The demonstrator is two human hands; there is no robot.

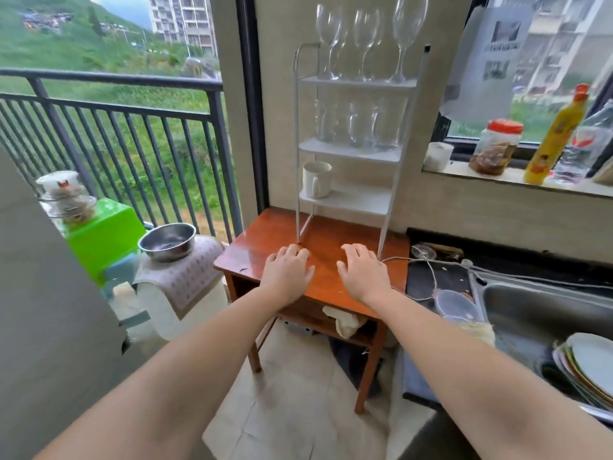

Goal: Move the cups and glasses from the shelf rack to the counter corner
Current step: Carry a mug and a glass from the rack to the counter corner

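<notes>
A white three-tier shelf rack [396, 154] stands on a small brown wooden table [252, 250] against the wall. Three wine glasses [365, 31] stand on its top tier. Several clear tumblers [361, 124] fill the middle tier. A white mug [316, 179] sits at the left of the bottom tier. My left hand [287, 270] and my right hand [363, 272] lie flat on the tabletop in front of the rack, palms down, fingers spread, holding nothing.
A dark counter [441, 277] with a sink [547, 313], a cord, a lid and stacked plates [590, 370] lies to the right. Jars and bottles [560, 134] line the window sill. A steel bowl [167, 242] and a green box [102, 234] stand to the left, by the balcony railing.
</notes>
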